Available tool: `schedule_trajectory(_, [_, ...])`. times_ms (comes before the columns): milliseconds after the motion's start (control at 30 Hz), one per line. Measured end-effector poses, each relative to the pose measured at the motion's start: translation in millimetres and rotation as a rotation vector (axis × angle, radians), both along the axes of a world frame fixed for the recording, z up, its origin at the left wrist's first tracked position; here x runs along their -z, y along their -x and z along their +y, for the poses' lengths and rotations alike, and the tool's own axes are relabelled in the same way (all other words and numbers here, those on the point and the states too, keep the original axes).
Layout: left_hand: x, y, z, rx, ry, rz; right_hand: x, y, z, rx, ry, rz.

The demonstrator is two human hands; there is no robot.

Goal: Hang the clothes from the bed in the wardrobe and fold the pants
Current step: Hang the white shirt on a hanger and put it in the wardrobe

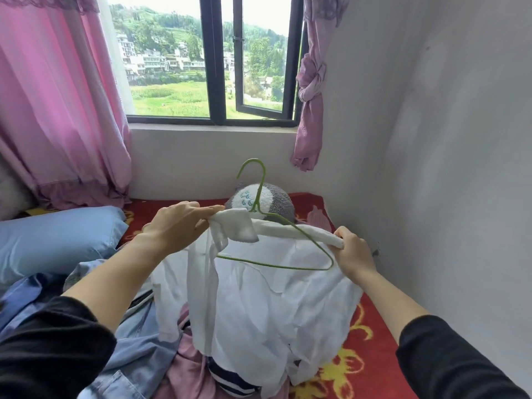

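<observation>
Person fitting a white shirt onto a green wire hanger above a bed.

The hanging step is in hand. The shirt is held up over the bed, draping down onto a heap of denim and pink clothes. The left hand pinches the collar edge, its fingers nearly straight and pressed against the thumb. The right hand curls around the shirt's far shoulder and seems to hold the hanger's end as well. The hanger's near end appears to sit under the cloth, though folds hide it. Next, the collar likely needs pulling over that end, then carrying to the wardrobe, which is out of view.
</observation>
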State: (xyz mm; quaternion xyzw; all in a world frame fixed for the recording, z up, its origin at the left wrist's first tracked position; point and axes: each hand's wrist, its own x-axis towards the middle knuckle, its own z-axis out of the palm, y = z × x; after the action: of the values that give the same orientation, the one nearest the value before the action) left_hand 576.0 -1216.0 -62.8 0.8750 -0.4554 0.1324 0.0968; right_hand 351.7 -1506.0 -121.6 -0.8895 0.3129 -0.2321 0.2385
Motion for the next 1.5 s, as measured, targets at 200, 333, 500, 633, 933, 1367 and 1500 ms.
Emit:
schedule_trajectory(200, [1.3,13.0,2.5,-0.048,-0.086,-0.114,-4.7,-10.3,3.8,0.108,-0.092,0.034])
schedule_trajectory(333, [8.0,28.3,-3.6,-0.135,-0.099,-0.137,-21.1,-28.0,33.7,0.148,-0.761,-0.208])
schedule_trajectory(500, [13.6,35.0,-7.6,-0.306,-0.136,-0.257,-43.1,-37.1,76.6,-0.056,-1.077,-0.370])
schedule_trajectory(633, [9.6,38.5,-7.4,-0.302,0.011,-0.224,-61.8,-40.2,112.1,-0.400,-1.210,-0.345])
schedule_trajectory(933, [-25.3,58.8,59.1,-0.214,0.653,0.111,-85.6,-51.7,124.5,-0.219,0.026,-0.333])
schedule_trajectory(1367, [-68.4,174.1,183.5,-0.723,0.945,-0.112,-167.4,-63.1,220.6,-0.451,-0.066,-0.497])
schedule_trajectory(1500, [-32.3,235.5,213.3,-0.806,0.984,-0.005,-176.9,-42.1,288.5,-0.563,-0.128,-0.469])
